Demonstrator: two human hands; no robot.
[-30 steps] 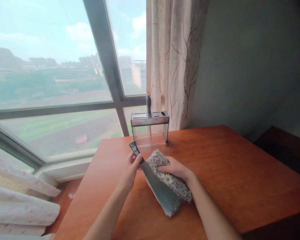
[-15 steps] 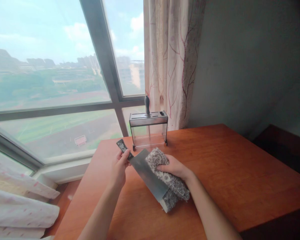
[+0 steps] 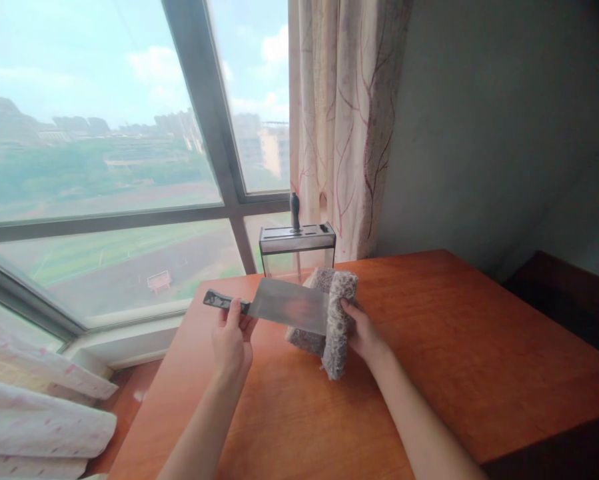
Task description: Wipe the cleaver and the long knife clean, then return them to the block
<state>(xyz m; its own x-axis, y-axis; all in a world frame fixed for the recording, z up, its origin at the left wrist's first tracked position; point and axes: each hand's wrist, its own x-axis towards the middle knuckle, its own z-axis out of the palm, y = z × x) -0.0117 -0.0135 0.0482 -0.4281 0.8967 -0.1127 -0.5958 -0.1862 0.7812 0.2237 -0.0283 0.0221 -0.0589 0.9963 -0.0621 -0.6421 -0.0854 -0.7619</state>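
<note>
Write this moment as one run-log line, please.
left hand: holds cleaver handle | right hand: grips fluffy cloth around end of blade | behind: slotted holder

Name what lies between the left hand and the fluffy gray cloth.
In the head view, the cleaver's metal blade spans the stretch from the left hand to the gray cloth, which covers its far end.

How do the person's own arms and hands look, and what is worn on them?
The left hand and right hand are without gloves. The forearms show no sleeve, watch or bracelet; no ring is visible, though the hands are partly hidden.
</note>
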